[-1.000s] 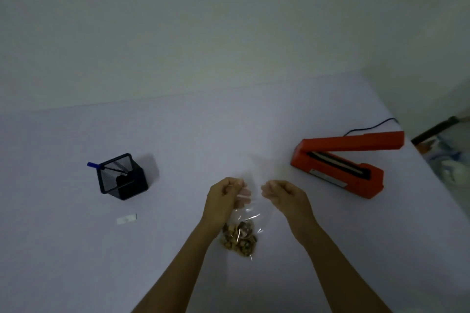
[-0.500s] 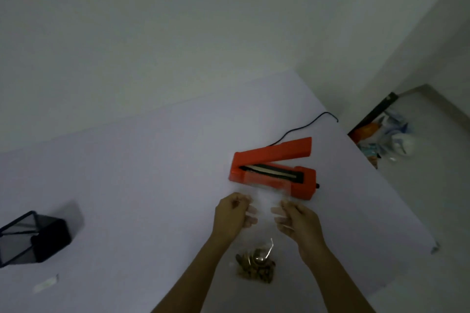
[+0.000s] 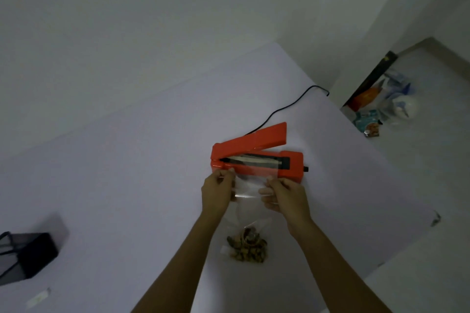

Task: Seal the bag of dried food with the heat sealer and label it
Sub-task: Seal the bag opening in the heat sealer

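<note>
Clear plastic, one bag [image 3: 248, 189]: my left hand [image 3: 216, 192] and right hand [image 3: 286, 194] each pinch a top corner, its mouth at the one orange heat sealer [image 3: 256, 157], open-armed. I see bare table [image 3: 127, 185] left; its edge runs close on the right.

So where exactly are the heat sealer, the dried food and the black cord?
heat sealer [image 3: 291, 164]: head view, orange base, right end.
dried food [image 3: 248, 248]: head view, middle of the pile inside the bag.
black cord [image 3: 284, 108]: head view, mid-length on the table.

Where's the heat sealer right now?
In the head view, the orange heat sealer sits on the table right of centre, lid raised, just beyond both hands holding the bag.
</note>
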